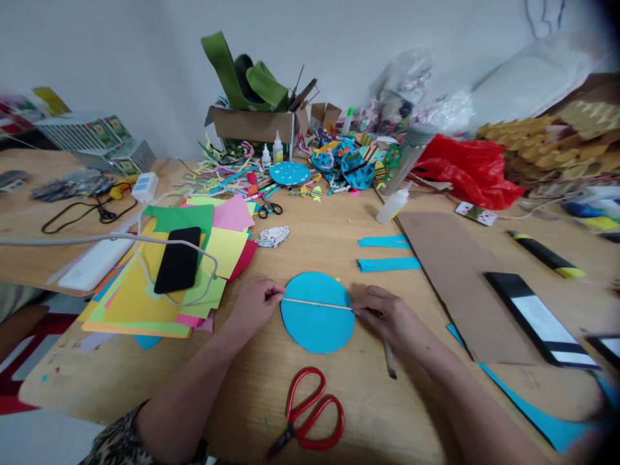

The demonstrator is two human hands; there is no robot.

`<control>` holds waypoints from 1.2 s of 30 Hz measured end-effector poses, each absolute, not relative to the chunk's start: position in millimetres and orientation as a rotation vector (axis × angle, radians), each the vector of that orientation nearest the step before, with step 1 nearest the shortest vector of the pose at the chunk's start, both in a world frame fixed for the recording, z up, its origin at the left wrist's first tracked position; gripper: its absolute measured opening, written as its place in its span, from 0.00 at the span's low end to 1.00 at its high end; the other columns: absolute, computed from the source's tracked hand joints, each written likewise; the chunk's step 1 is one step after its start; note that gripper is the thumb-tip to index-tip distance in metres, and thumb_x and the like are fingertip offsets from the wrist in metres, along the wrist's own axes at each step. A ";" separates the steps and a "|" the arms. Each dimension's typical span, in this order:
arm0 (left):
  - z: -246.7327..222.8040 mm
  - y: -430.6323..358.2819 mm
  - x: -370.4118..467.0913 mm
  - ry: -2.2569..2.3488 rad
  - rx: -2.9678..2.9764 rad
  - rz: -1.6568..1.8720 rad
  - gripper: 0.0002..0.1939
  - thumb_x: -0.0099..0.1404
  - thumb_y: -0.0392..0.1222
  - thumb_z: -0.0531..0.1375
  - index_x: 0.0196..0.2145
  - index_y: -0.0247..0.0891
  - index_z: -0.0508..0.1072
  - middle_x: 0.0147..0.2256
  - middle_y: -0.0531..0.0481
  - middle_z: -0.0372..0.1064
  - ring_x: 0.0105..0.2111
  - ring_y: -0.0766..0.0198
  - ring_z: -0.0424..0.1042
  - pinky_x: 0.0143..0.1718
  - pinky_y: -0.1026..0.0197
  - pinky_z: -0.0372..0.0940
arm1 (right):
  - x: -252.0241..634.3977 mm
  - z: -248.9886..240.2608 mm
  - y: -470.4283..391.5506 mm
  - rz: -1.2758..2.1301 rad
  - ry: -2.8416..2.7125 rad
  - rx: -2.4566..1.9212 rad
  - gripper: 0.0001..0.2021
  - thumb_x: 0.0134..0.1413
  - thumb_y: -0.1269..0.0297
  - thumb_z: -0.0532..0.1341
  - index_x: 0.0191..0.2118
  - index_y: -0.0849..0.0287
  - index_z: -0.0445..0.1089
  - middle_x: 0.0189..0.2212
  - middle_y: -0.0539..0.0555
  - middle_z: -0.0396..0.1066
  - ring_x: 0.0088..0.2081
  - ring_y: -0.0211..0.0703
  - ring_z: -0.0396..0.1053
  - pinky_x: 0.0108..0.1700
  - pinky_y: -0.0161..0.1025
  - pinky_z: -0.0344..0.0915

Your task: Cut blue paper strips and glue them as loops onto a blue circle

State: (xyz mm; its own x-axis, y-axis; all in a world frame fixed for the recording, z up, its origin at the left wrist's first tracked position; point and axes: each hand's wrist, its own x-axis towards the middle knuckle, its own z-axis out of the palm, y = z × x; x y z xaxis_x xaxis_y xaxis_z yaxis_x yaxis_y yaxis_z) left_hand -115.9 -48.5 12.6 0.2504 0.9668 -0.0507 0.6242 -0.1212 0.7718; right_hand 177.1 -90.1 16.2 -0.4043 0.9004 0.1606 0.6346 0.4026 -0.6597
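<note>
A blue paper circle [317,332] lies flat on the wooden table between my hands. Across its middle runs a thin whitish strip [317,303], nearly level and straight. At the circle's left edge, my left hand [256,303] pinches one end of the strip. The other end is between the closed fingertips of my right hand [390,316] at the right edge. A thin pencil-like stick [390,361] pokes out from beneath my right hand; its upper part is hidden. Red-handled scissors [310,413] rest nearer to me, below the circle.
Coloured paper sheets [140,310] with a black phone [178,260] lie left. Blue strips [390,265], a glue bottle [393,205], brown cardboard [460,284] and a box cutter [545,254] lie right. Craft scraps and a cardboard box [254,124] stand at the back.
</note>
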 end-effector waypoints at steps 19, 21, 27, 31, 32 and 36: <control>8.6 -48.1 -117.1 1.447 1.721 0.703 0.10 0.58 0.30 0.59 0.36 0.38 0.75 0.34 0.49 0.77 0.35 0.61 0.76 0.38 0.60 0.70 | 177.6 13.5 -91.4 0.685 -2.176 -1.297 0.12 0.62 0.67 0.54 0.33 0.57 0.74 0.30 0.55 0.68 0.31 0.42 0.68 0.32 0.40 0.64; 8.5 -48.1 -116.8 1.449 1.716 0.709 0.09 0.58 0.30 0.59 0.36 0.38 0.76 0.34 0.49 0.77 0.34 0.61 0.76 0.37 0.61 0.70 | 177.3 14.6 -91.5 0.692 -2.186 -1.297 0.12 0.63 0.67 0.54 0.33 0.57 0.74 0.29 0.55 0.68 0.31 0.42 0.68 0.32 0.40 0.64; 10.3 -48.2 -115.4 1.433 1.733 0.672 0.08 0.59 0.31 0.59 0.35 0.37 0.76 0.34 0.50 0.77 0.35 0.62 0.75 0.37 0.61 0.68 | 176.6 15.8 -90.8 0.687 -2.210 -1.297 0.13 0.63 0.67 0.53 0.33 0.58 0.74 0.29 0.55 0.68 0.32 0.43 0.67 0.32 0.40 0.63; 13.2 -50.5 -113.6 1.400 1.876 0.678 0.06 0.60 0.32 0.60 0.34 0.38 0.76 0.32 0.50 0.74 0.32 0.63 0.72 0.35 0.62 0.66 | 176.6 15.3 -91.2 0.671 -2.210 -1.289 0.13 0.63 0.67 0.53 0.32 0.58 0.74 0.29 0.56 0.67 0.31 0.43 0.66 0.32 0.41 0.62; 13.8 -51.5 -113.0 1.385 1.927 0.685 0.06 0.59 0.32 0.60 0.33 0.38 0.77 0.32 0.50 0.73 0.33 0.63 0.72 0.35 0.62 0.66 | 176.6 15.0 -91.3 0.669 -2.208 -1.287 0.13 0.63 0.67 0.53 0.32 0.58 0.74 0.28 0.56 0.67 0.31 0.43 0.66 0.32 0.41 0.62; 13.8 -56.1 -110.7 1.288 2.076 0.695 0.07 0.62 0.32 0.59 0.33 0.39 0.77 0.34 0.50 0.71 0.37 0.63 0.71 0.40 0.61 0.65 | 176.8 13.4 -91.4 0.652 -2.204 -1.276 0.13 0.64 0.67 0.53 0.33 0.57 0.74 0.29 0.56 0.67 0.31 0.43 0.66 0.32 0.41 0.62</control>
